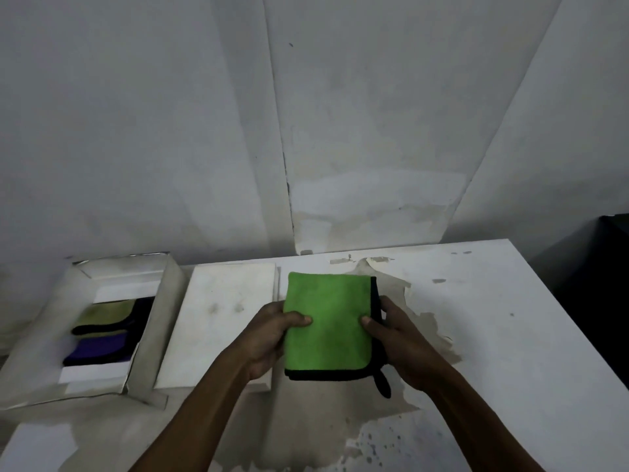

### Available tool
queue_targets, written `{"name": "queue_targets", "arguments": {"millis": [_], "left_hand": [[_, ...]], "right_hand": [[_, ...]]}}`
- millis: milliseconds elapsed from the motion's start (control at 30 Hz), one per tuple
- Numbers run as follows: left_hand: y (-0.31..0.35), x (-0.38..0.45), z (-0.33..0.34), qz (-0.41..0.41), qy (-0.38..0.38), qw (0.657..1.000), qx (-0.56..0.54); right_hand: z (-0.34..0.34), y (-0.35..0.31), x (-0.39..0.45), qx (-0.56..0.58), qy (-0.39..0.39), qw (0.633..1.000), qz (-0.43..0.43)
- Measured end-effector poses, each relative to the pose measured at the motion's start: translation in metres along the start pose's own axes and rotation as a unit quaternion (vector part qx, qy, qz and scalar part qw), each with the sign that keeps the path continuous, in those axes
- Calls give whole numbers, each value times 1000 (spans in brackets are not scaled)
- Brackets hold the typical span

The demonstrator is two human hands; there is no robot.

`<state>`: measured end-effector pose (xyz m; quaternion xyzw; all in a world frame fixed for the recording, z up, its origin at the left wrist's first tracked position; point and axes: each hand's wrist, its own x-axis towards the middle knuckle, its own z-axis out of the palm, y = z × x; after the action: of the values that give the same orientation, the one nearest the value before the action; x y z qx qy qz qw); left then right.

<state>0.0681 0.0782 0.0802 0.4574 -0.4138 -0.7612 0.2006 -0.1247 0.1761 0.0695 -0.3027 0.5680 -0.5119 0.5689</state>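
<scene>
A folded bright green cloth [328,327] with black trim and a black hanging loop is held between both hands just above the white table [493,318]. My left hand [272,338] grips its left edge, thumb on top. My right hand [394,332] grips its right edge, thumb on top and fingers underneath. An open white box [163,301] at the left holds a folded olive-green cloth [105,313] and a folded purple cloth [98,349], both black-trimmed.
A flat white lid or board [221,318] lies between the box and the green cloth. The tabletop is stained and peeling in the middle. A white wall stands close behind. A dark object [609,284] sits past the table's right edge.
</scene>
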Motion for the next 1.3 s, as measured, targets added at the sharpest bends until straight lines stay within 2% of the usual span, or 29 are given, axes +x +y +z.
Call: {"name": "queue_targets", "arguments": {"millis": [233,367,567,800,900,1000,1133,1300], "left_hand": [[3,-23,-27,47,29,998,-29],[8,-44,-57,59,-12,998,-36],[24,-82,-105,107,-41,993,18],[42,-128,-170,202,-30,978,31],[47,-147,-193,254,-22,966,42],[51,-163,-216,289,8,956,55],[52,-176,-244,282,-4,958,48],[49,-193,-286,212,-8,973,86]], "right_hand": [[30,-7,-6,-3,-68,998,-14],[52,-14,-7,8,-83,996,-9],[100,-16,-11,15,-112,994,-8],[162,-20,-5,56,-164,984,-29],[190,-20,-3,94,-165,981,-35],[219,-19,-2,83,-159,982,-59],[252,-13,5,80,-146,985,-53],[287,-7,10,56,-162,984,-52]]}}
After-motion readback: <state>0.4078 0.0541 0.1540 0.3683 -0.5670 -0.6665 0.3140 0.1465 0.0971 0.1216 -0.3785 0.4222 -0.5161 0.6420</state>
